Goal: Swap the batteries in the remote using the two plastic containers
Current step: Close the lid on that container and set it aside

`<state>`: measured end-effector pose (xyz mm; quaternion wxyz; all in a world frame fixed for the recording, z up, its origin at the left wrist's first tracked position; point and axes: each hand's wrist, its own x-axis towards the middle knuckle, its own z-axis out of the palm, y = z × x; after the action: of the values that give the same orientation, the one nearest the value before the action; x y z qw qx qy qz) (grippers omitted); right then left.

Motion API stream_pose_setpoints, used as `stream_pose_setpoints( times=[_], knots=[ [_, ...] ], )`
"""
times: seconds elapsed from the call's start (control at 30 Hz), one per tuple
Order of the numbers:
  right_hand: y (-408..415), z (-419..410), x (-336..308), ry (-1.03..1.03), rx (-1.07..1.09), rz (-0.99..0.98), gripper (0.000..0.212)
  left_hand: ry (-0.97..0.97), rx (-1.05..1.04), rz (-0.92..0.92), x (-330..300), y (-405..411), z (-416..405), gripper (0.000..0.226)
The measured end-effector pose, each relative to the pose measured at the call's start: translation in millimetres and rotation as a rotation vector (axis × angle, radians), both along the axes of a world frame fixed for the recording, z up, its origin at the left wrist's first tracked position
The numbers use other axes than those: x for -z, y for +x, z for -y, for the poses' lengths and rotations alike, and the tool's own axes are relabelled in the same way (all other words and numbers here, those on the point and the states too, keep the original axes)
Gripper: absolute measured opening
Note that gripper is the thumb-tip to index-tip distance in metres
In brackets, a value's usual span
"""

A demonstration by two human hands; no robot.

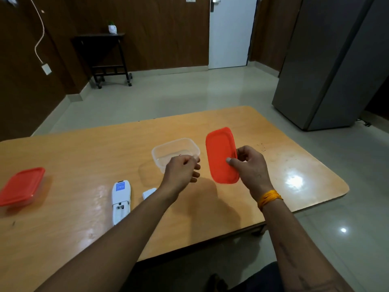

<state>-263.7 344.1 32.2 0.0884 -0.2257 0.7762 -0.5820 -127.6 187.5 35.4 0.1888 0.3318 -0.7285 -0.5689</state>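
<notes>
A clear plastic container (168, 147) stands uncovered at the table's middle. My left hand (182, 170) hovers over its near edge with fingers curled; what it holds, if anything, is hidden. My right hand (250, 165) grips the container's orange lid (219, 154), tilted upright just right of the container. The white remote (121, 200) lies face down near the front edge with its battery compartment uncovered. Its white battery cover (149, 193) lies beside it, partly behind my left forearm. A second container with an orange lid (22, 186) sits shut at the far left.
The wooden table (84, 148) has a rounded right corner and a glossy patch at the right. Beyond it are tiled floor, a dark side table (105, 57), a white door and a grey cabinet (328, 66).
</notes>
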Motion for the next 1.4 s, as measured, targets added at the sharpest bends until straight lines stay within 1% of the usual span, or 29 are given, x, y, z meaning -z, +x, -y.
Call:
stream_pose_setpoints(
  times=[0.1,0.17,0.23,0.27,0.3,0.33,0.37,0.43,0.47,0.5,0.53,0.6,0.63,0.7,0.73,0.87,0.97,1.1,1.27,1.4],
  knots=[
    [13,10,-6,0.108,-0.043,-0.451,0.017,0.182,-0.088,-0.113,-19,14,19,0.05],
    [23,20,-8,0.147,-0.045,-0.649,0.02,0.296,-0.124,-0.168,-28,22,36,0.058],
    [32,31,-10,0.166,-0.05,-0.752,0.021,0.352,-0.164,-0.197,-35,30,49,0.052],
    [35,35,-11,0.161,-0.064,-0.775,0.021,0.346,-0.182,-0.201,-36,33,55,0.042],
    [38,39,-10,0.147,-0.08,-0.78,0.022,0.322,-0.193,-0.198,-37,35,59,0.028],
    [41,43,-10,0.121,-0.101,-0.764,0.024,0.295,-0.197,-0.194,-35,38,65,0.013],
    [44,47,-10,0.084,-0.118,-0.725,0.026,0.274,-0.202,-0.193,-34,41,71,0.007],
    [47,55,-9,0.007,-0.107,-0.598,0.027,0.272,-0.217,-0.195,-29,44,83,0.013],
    [47,59,-8,-0.03,-0.064,-0.506,0.023,0.275,-0.22,-0.191,-27,45,89,0.013],
    [46,63,-8,-0.063,-0.011,-0.384,0.017,0.267,-0.211,-0.18,-25,46,94,0.013],
    [44,68,-8,-0.091,0.032,-0.229,0.018,0.249,-0.188,-0.162,-23,46,98,0.013],
    [38,76,-4,-0.121,0.047,0.093,0.031,0.218,-0.143,-0.136,-21,44,103,0.013],
    [35,79,0,-0.127,0.037,0.209,0.032,0.202,-0.126,-0.128,-20,42,105,0.013],
    [31,84,6,-0.146,0.036,0.336,0.028,0.147,-0.107,-0.098,-17,37,112,0.013],
    [28,88,9,-0.164,0.047,0.368,0.025,0.085,-0.114,-0.074,-15,33,116,0.012],
    [17,108,15,-0.236,0.127,0.424,0.025,-0.327,-0.154,0.07,-13,10,136,0.014],
    [10,121,20,-0.225,0.183,0.439,0.022,-0.468,-0.123,0.136,-15,-11,148,0.016],
    [5,132,29,-0.158,0.222,0.461,0.022,-0.529,-0.09,0.228,-7,-29,159,0.02],
    [4,141,34,-0.135,0.216,0.451,0.019,-0.509,-0.128,0.296,5,-33,170,0.02],
    [7,145,35,-0.108,0.213,0.439,0.024,-0.473,-0.143,0.319,7,-27,176,0.016]
  ],
)
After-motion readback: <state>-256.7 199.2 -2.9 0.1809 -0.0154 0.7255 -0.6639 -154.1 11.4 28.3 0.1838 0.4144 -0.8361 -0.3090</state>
